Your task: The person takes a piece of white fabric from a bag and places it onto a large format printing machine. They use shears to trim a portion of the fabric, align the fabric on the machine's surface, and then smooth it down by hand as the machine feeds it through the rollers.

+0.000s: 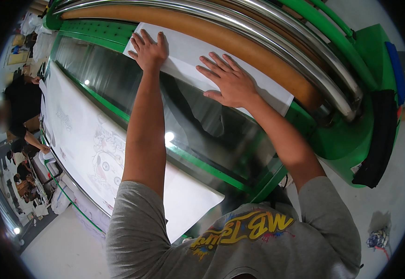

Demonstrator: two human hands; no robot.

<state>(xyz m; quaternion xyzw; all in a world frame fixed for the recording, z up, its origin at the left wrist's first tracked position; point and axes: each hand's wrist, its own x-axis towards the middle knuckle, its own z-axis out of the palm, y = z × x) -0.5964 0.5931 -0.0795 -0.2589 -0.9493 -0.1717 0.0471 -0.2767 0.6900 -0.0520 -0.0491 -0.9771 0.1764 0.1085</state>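
Note:
A plain white sheet lies on the machine's green bed, its far edge reaching the brown roller. My left hand rests flat on the sheet's left part with fingers spread. Farther right, my right hand lies palm down across the sheet's near edge, its fingers also spread. Neither hand grips anything. Shiny metal rollers run behind the brown one. Between my arms and to their left, a large white printed sheet with faint line drawings hangs over the near side of the machine.
A clear panel with light reflections spans the machine's near side, edged by a green bar. At right stands the green end housing with a black cover. A co-worker in dark clothes stands at the far left, a hand near the printed sheet's edge.

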